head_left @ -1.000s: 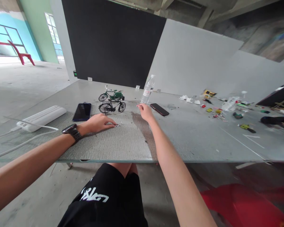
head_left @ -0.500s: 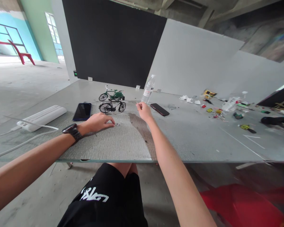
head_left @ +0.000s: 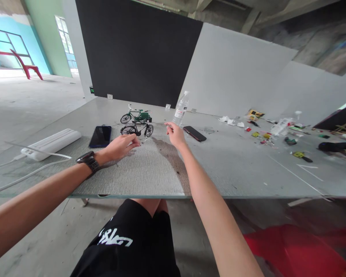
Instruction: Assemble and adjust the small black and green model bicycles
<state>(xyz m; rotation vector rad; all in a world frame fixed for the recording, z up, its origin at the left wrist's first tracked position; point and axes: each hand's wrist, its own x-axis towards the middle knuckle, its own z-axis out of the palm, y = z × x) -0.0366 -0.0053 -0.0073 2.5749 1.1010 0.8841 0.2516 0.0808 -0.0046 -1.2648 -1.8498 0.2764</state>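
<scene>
My left hand, with a black watch on its wrist, is just in front of the black model bicycle. Its thumb and forefinger are closed at the edge of a small shiny silvery part, too small to make out fully. Behind the black bicycle stands a green model bicycle with a green box at its rear. To the right, my right hand is raised over the table, fingers pinched on a small thin light-coloured piece whose kind I cannot make out.
A clear water bottle and a phone are beyond my right hand. A dark phone and a white power strip with cables lie to the left. Small coloured parts are scattered on the right of the table.
My left hand has lifted slightly away from the table, and the silvery part has moved up towards the black bicycle. My right hand has barely shifted.
</scene>
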